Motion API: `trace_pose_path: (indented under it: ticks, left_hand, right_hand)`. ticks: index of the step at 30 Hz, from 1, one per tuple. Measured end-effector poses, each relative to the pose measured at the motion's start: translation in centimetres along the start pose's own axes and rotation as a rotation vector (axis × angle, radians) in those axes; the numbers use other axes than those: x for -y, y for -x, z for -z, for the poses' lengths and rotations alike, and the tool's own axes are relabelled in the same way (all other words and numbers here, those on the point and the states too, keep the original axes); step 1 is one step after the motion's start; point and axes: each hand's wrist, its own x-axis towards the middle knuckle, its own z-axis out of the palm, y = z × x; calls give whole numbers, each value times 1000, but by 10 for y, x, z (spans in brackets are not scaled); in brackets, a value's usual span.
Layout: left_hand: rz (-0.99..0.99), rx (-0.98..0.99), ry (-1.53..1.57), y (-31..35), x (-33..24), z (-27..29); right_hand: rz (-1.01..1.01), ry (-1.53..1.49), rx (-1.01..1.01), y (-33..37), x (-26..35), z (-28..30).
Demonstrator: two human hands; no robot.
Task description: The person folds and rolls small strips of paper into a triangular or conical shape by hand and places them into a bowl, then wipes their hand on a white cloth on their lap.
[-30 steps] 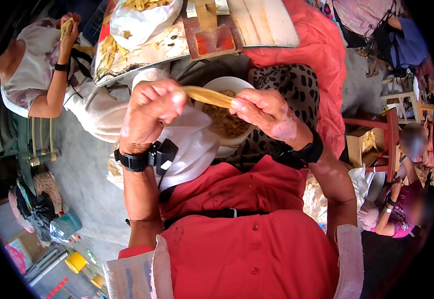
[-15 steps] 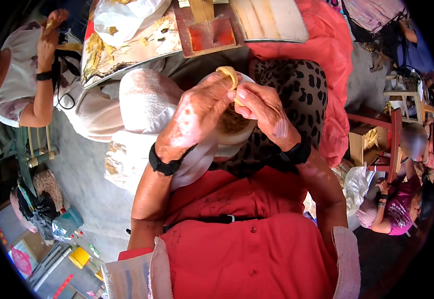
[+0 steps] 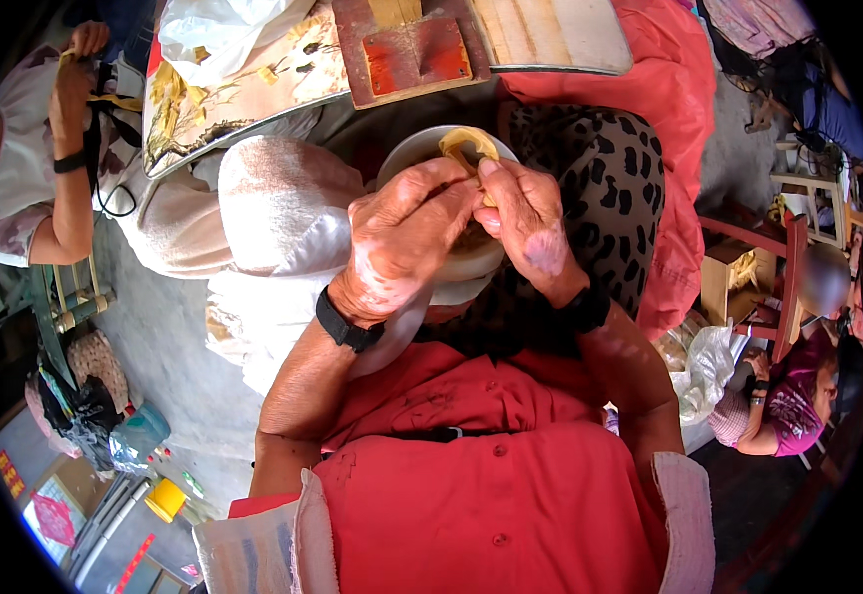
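Note:
A pale yellow, flexible strip (image 3: 468, 140), bent into a loop, rises from between my fingertips. My left hand (image 3: 404, 226) is closed on it, its fingers mostly hidden behind its back. Beside it, my right hand (image 3: 528, 210) pinches the strip between thumb and fingers, with a short end showing under the thumb. Both hands are over a round white tub (image 3: 400, 154) held between my knees; what lies inside is largely covered by my hands. A white cloth (image 3: 288, 213) covers my left knee, and leopard-patterned fabric (image 3: 605, 203) my right one.
Ahead stands a low table (image 3: 303, 74) with yellow scraps, a plastic bag (image 3: 218, 40) and a wooden block tool (image 3: 416, 59). A co-worker (image 3: 40, 168) at the left handles a yellow strip. Red sheeting (image 3: 684, 188) hangs at my right, near a wooden box (image 3: 733, 282).
The strip's loop has turned and spread wider above my fingers. My left hand has tilted inward over the tub, and more of the tub's rim shows. Both hands keep their hold.

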Motion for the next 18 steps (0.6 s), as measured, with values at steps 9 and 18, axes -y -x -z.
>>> trace_pose_path:
  ticks: [9, 18]
  left_hand:
    - [925, -247, 944, 2, 11, -4]
    - [1150, -269, 1218, 12, 21, -6]
  right_hand:
    - [112, 114, -5, -2, -4, 0]
    - [175, 271, 148, -4, -15, 7]
